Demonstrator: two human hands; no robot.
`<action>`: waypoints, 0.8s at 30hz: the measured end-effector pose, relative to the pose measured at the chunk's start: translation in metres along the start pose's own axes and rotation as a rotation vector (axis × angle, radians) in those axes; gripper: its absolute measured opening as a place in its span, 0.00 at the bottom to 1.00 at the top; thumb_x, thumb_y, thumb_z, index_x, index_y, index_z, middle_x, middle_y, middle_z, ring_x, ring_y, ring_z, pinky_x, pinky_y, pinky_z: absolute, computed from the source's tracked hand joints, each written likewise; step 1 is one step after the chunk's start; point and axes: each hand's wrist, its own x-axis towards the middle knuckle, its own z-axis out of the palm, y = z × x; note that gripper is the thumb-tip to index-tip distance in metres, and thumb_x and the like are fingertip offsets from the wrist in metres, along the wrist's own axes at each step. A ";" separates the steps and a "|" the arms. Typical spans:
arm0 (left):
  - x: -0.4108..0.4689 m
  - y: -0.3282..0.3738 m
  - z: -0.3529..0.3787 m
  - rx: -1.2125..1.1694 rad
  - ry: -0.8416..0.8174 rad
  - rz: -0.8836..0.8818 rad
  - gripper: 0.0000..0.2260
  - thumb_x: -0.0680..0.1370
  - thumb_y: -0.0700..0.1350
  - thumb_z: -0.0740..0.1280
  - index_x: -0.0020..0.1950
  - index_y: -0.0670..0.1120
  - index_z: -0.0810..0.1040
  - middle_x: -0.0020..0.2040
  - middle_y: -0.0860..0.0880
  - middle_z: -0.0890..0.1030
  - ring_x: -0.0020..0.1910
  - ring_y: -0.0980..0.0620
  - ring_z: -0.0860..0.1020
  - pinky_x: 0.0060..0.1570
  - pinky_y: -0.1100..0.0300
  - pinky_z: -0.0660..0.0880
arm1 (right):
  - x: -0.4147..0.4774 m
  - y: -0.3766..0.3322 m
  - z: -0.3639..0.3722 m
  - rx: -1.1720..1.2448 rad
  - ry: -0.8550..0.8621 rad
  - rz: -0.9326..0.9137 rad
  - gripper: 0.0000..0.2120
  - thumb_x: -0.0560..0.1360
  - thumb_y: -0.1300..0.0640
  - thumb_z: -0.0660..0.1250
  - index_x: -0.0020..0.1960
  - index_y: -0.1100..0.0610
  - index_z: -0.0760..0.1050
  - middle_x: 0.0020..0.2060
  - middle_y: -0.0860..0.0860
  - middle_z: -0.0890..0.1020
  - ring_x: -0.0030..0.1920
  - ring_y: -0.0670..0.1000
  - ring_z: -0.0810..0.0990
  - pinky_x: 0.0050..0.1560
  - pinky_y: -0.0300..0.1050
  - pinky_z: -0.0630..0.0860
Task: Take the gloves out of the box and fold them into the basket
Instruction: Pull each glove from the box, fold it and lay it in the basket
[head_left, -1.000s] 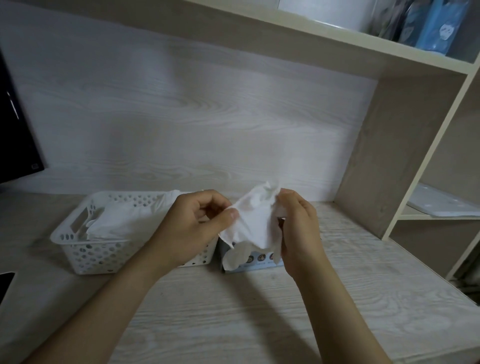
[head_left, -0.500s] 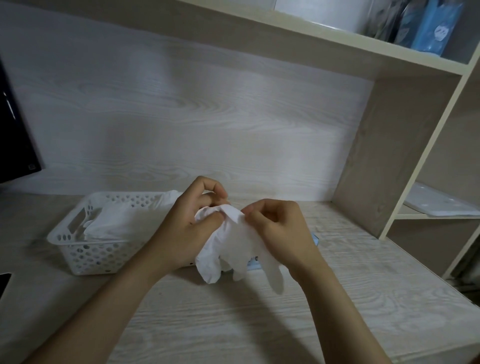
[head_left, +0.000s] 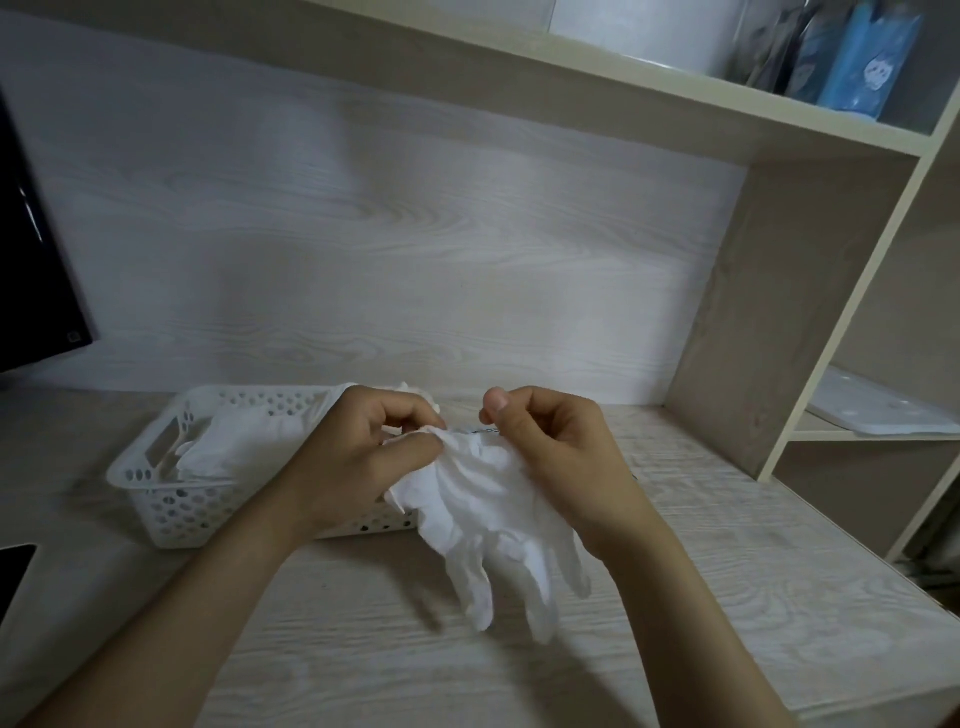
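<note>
A thin white glove (head_left: 488, 519) hangs over the desk with its fingers pointing down. My left hand (head_left: 358, 457) pinches its cuff at the left, and my right hand (head_left: 556, 457) holds the cuff at the right. The white perforated basket (head_left: 171, 499) stands to the left behind my left hand, with white gloves (head_left: 239, 441) lying inside. The glove box is almost wholly hidden behind my hands and the glove.
A dark monitor (head_left: 31, 270) stands at the far left and a dark phone (head_left: 13, 571) lies at the desk's left edge. A shelf unit (head_left: 779, 291) rises at the right, with a white tray (head_left: 878, 410) on its lower shelf and blue packs (head_left: 862, 52) on top.
The glove has come out of the box and opened up; it now hangs lower with its fingers spread. My hands have moved apart along the cuff.
</note>
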 end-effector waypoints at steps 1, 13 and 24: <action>0.000 0.001 -0.002 0.011 -0.009 -0.003 0.06 0.74 0.40 0.68 0.43 0.39 0.84 0.39 0.36 0.79 0.37 0.40 0.77 0.40 0.50 0.72 | 0.000 -0.002 -0.002 0.010 -0.020 0.012 0.16 0.78 0.45 0.74 0.47 0.58 0.85 0.40 0.65 0.80 0.39 0.58 0.78 0.43 0.53 0.77; 0.003 0.016 -0.013 0.074 0.106 -0.055 0.09 0.77 0.49 0.74 0.44 0.45 0.79 0.39 0.50 0.81 0.38 0.51 0.79 0.41 0.52 0.74 | 0.003 -0.013 -0.004 -0.160 -0.048 0.082 0.11 0.78 0.71 0.67 0.51 0.59 0.85 0.42 0.55 0.88 0.34 0.44 0.82 0.34 0.35 0.75; -0.005 0.027 -0.029 0.117 0.265 -0.072 0.04 0.82 0.46 0.71 0.52 0.50 0.87 0.49 0.53 0.88 0.52 0.54 0.85 0.56 0.56 0.79 | 0.006 -0.021 -0.001 -0.509 -0.070 0.130 0.04 0.73 0.60 0.69 0.45 0.59 0.83 0.32 0.50 0.79 0.31 0.47 0.76 0.31 0.42 0.72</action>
